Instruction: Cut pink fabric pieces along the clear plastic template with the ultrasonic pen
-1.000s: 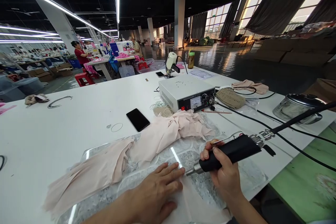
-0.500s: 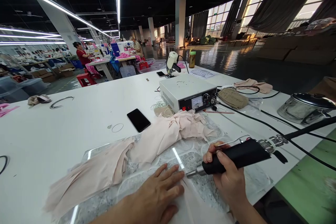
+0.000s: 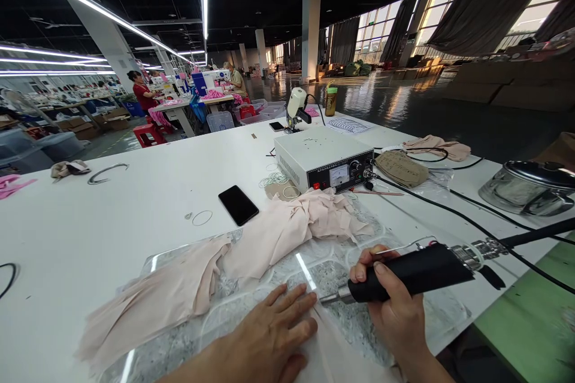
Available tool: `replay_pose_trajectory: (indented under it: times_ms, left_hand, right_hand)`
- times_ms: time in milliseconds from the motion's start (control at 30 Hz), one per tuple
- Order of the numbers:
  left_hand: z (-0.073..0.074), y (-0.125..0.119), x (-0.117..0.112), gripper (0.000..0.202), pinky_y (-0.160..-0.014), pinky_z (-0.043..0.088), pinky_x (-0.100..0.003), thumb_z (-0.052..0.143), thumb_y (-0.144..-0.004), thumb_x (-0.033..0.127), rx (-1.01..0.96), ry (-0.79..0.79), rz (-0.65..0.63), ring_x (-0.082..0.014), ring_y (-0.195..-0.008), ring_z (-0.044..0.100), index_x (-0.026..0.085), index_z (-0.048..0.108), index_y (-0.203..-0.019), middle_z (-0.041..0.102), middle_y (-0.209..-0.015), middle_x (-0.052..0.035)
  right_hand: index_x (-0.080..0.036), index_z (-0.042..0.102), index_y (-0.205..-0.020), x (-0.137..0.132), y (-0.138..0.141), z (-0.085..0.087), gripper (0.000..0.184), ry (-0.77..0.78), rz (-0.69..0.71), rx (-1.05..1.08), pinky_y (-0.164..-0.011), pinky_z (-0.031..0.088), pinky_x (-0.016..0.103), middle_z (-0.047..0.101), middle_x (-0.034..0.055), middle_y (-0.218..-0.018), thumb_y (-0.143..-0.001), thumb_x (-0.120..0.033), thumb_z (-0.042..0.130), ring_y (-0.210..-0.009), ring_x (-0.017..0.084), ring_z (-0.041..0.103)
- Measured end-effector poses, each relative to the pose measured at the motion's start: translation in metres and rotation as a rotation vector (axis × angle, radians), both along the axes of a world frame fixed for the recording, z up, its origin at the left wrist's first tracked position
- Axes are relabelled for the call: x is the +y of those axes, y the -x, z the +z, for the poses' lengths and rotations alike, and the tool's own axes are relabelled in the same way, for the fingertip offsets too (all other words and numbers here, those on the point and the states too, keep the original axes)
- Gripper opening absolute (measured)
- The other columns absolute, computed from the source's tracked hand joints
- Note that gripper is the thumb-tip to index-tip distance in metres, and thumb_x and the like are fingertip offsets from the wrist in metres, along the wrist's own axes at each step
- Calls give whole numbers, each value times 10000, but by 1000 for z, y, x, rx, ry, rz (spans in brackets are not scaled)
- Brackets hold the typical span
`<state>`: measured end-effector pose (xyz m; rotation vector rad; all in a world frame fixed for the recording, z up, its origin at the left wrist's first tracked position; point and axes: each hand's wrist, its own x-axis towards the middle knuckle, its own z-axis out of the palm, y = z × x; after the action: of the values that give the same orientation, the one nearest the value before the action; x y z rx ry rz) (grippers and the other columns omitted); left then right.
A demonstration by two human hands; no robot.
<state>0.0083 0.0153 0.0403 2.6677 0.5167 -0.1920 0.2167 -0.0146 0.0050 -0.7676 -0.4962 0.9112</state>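
Note:
My left hand (image 3: 274, 332) lies flat, fingers stretched out, on a pale pink piece of fabric (image 3: 345, 353) over a clear sheet (image 3: 251, 305) with a grey speckled pattern beneath. Wrapped around a black-bodied ultrasonic cutter (image 3: 413, 272) is my right hand (image 3: 395, 299). The cutter's metal tip points left and sits close to my left fingertips, at the fabric's edge. Further up the sheet rest a pile of pale pink fabric pieces (image 3: 278, 230) and another stack (image 3: 153, 305) at the left.
A white control box (image 3: 323, 155) with a dial stands behind the fabric, its cable (image 3: 431, 197) running right. A phone (image 3: 238, 204) lies left of it. Around them are a brown pattern piece (image 3: 402, 169), a glass pot (image 3: 530, 188), a bottle (image 3: 330, 100) and a cream-coloured handheld machine (image 3: 296, 109).
The right hand and cutter have shifted slightly right, and the cutter's rear end sits a little lower. My left hand stays pressed on the fabric, almost unmoved.

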Motion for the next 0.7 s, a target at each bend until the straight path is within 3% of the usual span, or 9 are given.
replay_pose_trajectory:
  times_ms: [467, 700]
  left_hand:
    - [0, 1, -2, 416, -1161, 226, -501, 584, -843, 165, 17, 2, 13, -317, -1415, 270, 164, 491, -1248, 304, -1530, -134]
    - [-7, 4, -3, 409, -1159, 213, -517, 578, -873, 221, -26, -1, 21, -319, -1422, 255, 177, 483, -1269, 293, -1536, -133]
  right_hand:
    - [-241, 605, -826, -2, -1, 5, 142, -58, -18, -74, -598, 502, 295, 523, -10, -768, -741, -279, 711, -590, 119, 527]
    - [-253, 607, -832, -3, 2, 5, 107, -77, -11, -130, -584, 500, 299, 528, -8, -764, -770, -286, 687, -586, 122, 530]
